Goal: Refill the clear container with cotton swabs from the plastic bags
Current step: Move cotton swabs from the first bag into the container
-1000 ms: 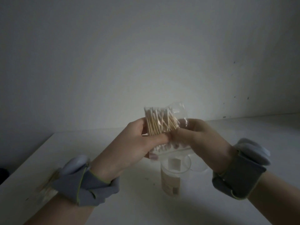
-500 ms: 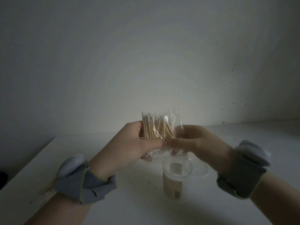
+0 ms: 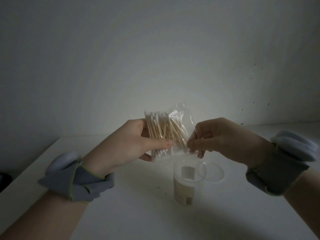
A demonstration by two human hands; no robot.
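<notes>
Wrist bands: a grey band (image 3: 78,182) on the left wrist and one (image 3: 277,170) on the right, nearest the camera, above the near part of the white worktop (image 3: 138,213)
Clear container (image 3: 186,186): upright on the worktop, away from its left edge; top open; a pale label on its side; it looks empty, though the dim light leaves that unsure; it stands lower in view than both hands, nearer the right one
Lid (image 3: 213,173): a clear round disc lying flat on the worktop, just beside the container on its right
Left hand (image 3: 136,144): raised over the worktop; grips the plastic bag (image 3: 181,116), thumb across its front, fingers behind
Right hand (image 3: 223,139): fingers curled; thumb and fingertips pinch the bag's lower right edge
Bag: clear, crinkled, held upright between the hands, above the container; its upper right part slack
Cotton swabs (image 3: 161,132): inside the bag; pale wooden sticks with white tips, bunched upright toward the left hand, some slanting right
Wall (image 3: 155,58): plain, dim; meets the worktop's far edge
</notes>
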